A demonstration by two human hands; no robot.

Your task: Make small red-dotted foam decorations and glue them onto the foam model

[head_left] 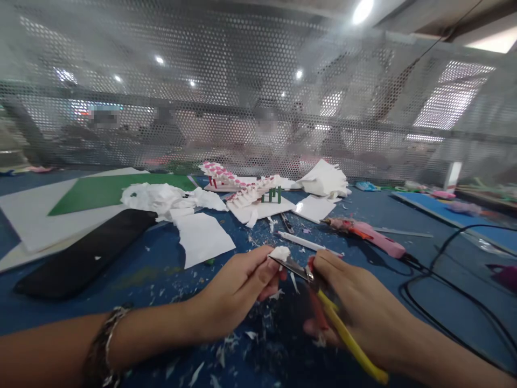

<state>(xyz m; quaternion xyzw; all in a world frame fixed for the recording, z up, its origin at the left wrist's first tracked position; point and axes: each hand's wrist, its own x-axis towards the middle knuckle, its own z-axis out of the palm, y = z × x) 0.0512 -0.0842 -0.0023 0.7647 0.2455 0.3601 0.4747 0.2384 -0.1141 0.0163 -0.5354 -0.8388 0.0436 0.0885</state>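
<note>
"Two bare hands work above a scrap-strewn blue tabletop (161,291); what do we see between them?"

"We see a small white piece (281,252), bunched and uneven, pale and matte, its edge softly ragged. We cannot tell whether it is paper or foam."

"Where do we find it, exactly?"

"At the fingertips of the left hand (246,283), over the middle of the near table. We see thumb and fingers pinched narrowly on it."

"And the right hand (355,302)?"

"Its fingers curl around a yellow-handled tool (343,330), one handle yellow, the other orange-red. We see its dark metal tip against the lower side of the white piece; whether the blades are parted, we cannot tell."

"What do we have close behind?"

"A torn white sheet (205,238) lies to the left, a white pen (309,243) just beyond the hands, and a pink glue gun (379,240) to the right, its black cord looping across the blue."
</note>
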